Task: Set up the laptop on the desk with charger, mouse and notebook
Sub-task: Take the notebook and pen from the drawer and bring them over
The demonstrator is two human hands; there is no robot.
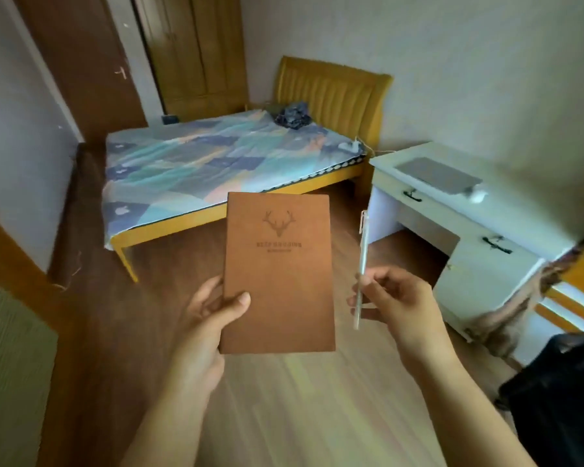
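My left hand (213, 311) holds a brown notebook (279, 274) with a deer-head emblem upright in front of me, thumb on its cover at the lower left edge. My right hand (395, 298) grips a thin white pen (361, 264), held nearly upright just right of the notebook. Far to the right stands a white desk (506, 214) with a closed grey laptop (439, 175) lying flat on it. A white mouse (477, 196) rests at the laptop's right end. No charger can be made out.
A bed (216, 163) with a patterned sheet and a yellow headboard (331, 92) fills the middle back. A power strip (349, 145) lies on its right corner. Wooden floor (284, 399) stretches between me and the desk. A black bag (560, 399) sits at the lower right.
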